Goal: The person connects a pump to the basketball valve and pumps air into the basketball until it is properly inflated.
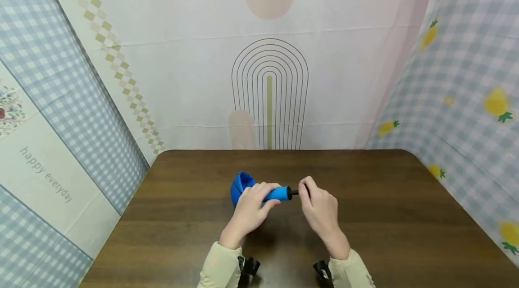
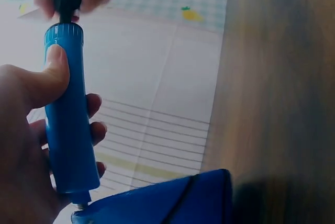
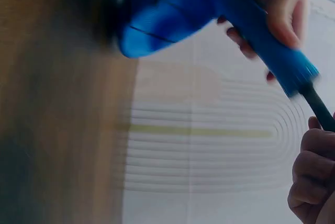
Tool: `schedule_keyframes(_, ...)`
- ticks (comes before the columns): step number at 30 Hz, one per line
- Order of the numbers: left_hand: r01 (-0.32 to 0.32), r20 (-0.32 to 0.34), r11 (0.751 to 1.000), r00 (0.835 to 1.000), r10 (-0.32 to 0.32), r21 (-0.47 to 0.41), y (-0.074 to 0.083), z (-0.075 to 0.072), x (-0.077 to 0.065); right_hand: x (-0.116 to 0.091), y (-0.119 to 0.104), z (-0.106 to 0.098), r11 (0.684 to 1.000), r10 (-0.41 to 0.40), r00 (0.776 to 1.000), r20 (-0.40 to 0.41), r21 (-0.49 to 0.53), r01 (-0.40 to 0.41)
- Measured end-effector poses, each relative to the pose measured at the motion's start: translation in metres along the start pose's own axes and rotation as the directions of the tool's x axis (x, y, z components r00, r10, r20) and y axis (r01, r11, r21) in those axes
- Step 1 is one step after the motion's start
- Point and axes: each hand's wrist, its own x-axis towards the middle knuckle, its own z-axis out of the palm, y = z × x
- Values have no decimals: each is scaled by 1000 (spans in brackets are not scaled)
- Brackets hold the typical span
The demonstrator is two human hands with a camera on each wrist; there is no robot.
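My left hand (image 1: pixel 250 209) grips the blue barrel of a hand pump (image 1: pixel 279 194), thumb along one side and fingers curled round the other. My right hand (image 1: pixel 322 211) holds the pump's black handle (image 2: pixel 67 1), largely covered by its fingers. Between barrel and handle, part of the black rod (image 3: pixel 317 107) shows. At the pump's other end a blue ball with black lines (image 1: pixel 240 188) is attached by a thin metal tip, seen in the left wrist view. The ball looks caved in and partly deflated, and my left hand hides some of it in the head view.
Both hands are above a brown wooden table (image 1: pixel 182 225). A pale patterned cloth (image 1: pixel 194 85) hangs behind its far edge, with checked cloths (image 1: pixel 466 112) at the sides. Dark camera straps (image 1: pixel 248 265) sit at both wrists, over light sleeves.
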Motion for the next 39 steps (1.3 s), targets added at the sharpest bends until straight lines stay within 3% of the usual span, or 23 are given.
schedule_keyframes(5,42,9,998,999,-41,-51,-7,-6,0,9,14,-26,1000,22,994,-111,7,-21)
schedule_keyframes(8,47,24,997,999,-45,-66,-14,-9,-2,11,18,-36,999,52,993,-107,6,-52)
schedule_keyframes(13,-57,4,998,998,57,10,-19,-15,-4,12,11,-34,993,115,993,-15,5,-115)
schedule_keyframes(18,-130,-15,987,991,132,91,-14,-16,-3,6,-2,-13,980,199,973,116,-10,-199)
schedule_keyframes(23,-154,37,981,988,150,116,-6,-6,-2,-2,-12,4,969,246,927,284,-84,-232)
schedule_keyframes(32,-170,80,984,983,165,59,-16,-8,-3,3,-9,-3,978,207,887,413,-67,-197)
schedule_keyframes(35,-164,76,984,984,159,65,-22,-11,-3,7,-3,-13,979,201,896,395,-59,-194)
schedule_keyframes(39,-113,42,991,993,111,67,-27,-16,-6,11,8,-31,973,228,926,300,-45,-225)
